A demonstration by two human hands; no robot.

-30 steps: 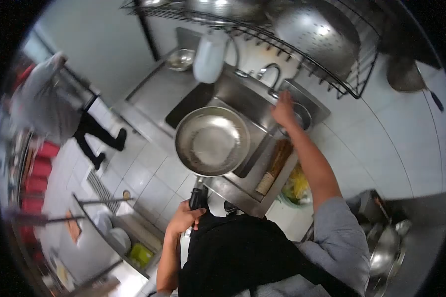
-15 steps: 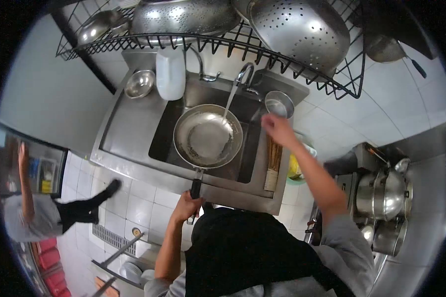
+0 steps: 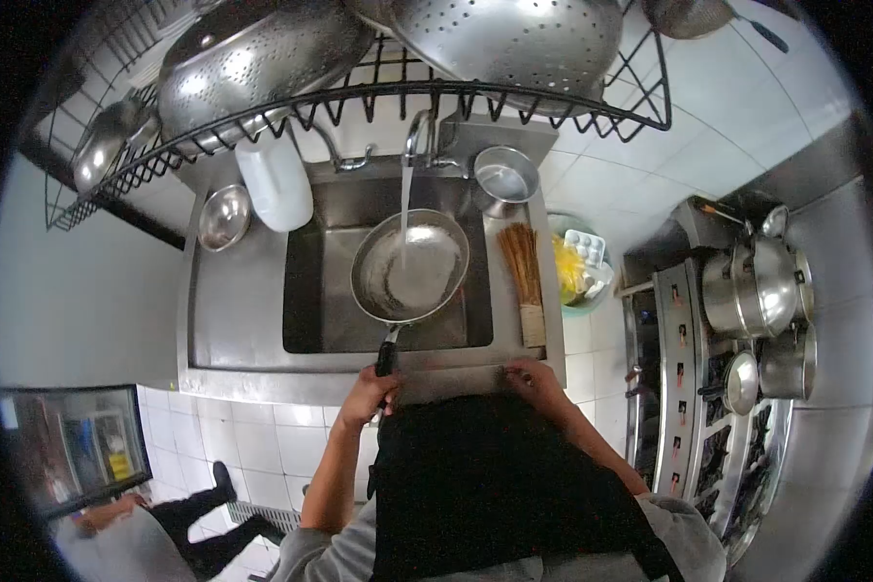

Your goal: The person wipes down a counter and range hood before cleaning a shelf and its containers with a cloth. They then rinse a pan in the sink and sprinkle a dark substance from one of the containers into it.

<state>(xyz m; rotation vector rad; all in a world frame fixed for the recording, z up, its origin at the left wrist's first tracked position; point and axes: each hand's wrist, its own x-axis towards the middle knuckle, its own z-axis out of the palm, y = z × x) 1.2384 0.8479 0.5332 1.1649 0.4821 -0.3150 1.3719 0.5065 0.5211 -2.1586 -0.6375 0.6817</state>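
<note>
My left hand (image 3: 367, 396) is wrapped round the black handle of a frying pan (image 3: 427, 267). The pan hangs over the sink basin (image 3: 335, 335), slightly tilted, its inside wet and marked with dark residue. Water from the faucet (image 3: 419, 136) streams into it. My right hand (image 3: 535, 380) is at the front edge of the counter, fingers curled together; whatever is in them, if anything, is hidden. Ahead of it lies a bamboo brush (image 3: 524, 281) with a wrapped handle. A metal pot (image 3: 504, 179) stands at the sink's back right corner.
A white plastic jug (image 3: 276, 184) and a steel bowl (image 3: 225, 218) stand left of the basin. Overhead, a wire rack (image 3: 407, 89) holds colanders. A waste bin (image 3: 580, 272) is right of the counter, then a stove (image 3: 677, 378) with pots. Another person (image 3: 131, 543) is at lower left.
My right hand has drawn back from beside the metal pot to the counter's front edge. The pan stays in my left hand, under the running water. The view has shifted.
</note>
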